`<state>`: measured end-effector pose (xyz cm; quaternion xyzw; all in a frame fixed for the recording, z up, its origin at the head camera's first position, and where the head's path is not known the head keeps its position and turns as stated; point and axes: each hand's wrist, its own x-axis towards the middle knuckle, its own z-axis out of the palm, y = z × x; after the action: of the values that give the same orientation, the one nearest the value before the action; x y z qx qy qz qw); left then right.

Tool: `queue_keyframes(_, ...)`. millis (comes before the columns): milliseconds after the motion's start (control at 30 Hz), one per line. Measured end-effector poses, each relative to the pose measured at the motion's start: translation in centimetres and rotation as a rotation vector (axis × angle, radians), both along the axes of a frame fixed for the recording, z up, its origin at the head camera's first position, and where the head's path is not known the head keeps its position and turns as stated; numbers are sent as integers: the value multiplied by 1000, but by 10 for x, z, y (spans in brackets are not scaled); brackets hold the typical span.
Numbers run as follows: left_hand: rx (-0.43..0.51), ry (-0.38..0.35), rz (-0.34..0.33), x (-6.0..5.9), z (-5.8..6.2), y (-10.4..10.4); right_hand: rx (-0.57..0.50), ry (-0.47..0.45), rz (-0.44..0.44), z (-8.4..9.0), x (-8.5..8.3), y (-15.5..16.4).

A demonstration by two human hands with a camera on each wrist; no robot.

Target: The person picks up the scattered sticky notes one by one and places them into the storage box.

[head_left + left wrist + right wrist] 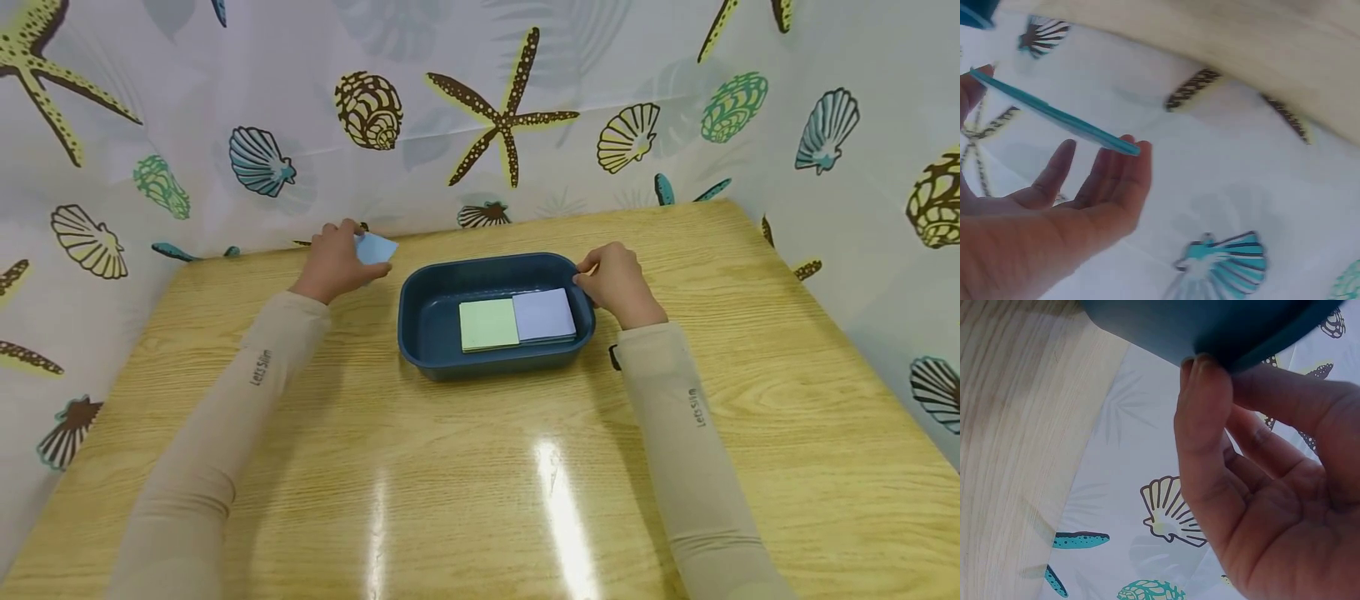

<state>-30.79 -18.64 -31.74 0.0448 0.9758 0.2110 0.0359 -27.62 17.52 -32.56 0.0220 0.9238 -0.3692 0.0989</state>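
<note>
left hand (333,260) is up at the far left of the table (480,467), pinching a light blue pad of square paper (375,247) between thumb and fingertips. it's off the table surface, just beyond the tray's far-left corner and apart from it. right hand (618,283) grips the right rim of the dark blue tray (427,333), fingers curled over the edge. the tray sits mid-table with its long axis running left-right across the person. inside it a green pad (488,324) and a lavender pad (543,315) lie flat side by side, touching, green on the left. head view gives that layout but shows the held pad only as a small tilted patch. left wrist view fills that in: the pad (1054,114) is edge-on, a thin teal-edged slab running diagonally from upper left down to lower right, held at its two ends by the thumb tip and the fingertips (1137,152), with the palm (1035,231) open beneath and not touching it. right wrist view shows what the head view hides: the tray (1210,325) from underneath, with a fingertip (1200,369) pressed against the underside of the rim and the thumb on the other side, so it's a pinch on the rim. shell-and-starfish printed curtain (495,117) closes off the table on three sides. both arms are in beige sleeves (225,433).
</note>
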Motion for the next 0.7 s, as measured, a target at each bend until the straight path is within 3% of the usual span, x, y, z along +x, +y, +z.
queue_keyframes(133, 26, 45, -128, 6, 11, 28, 1, -5, -1, 1, 0, 0)
queue_keyframes(300, 16, 1, -317, 11, 16, 60, 2, -12, -6, 1, 0, 0)
queue_keyframes(467, -31, -49, -458, 11, 8, 83, -3, -18, -11, 0, -1, 0)
queue_keyframes(700, -187, -155, -553, 9, -9, 105, 1, -15, -6, 0, -1, 0)
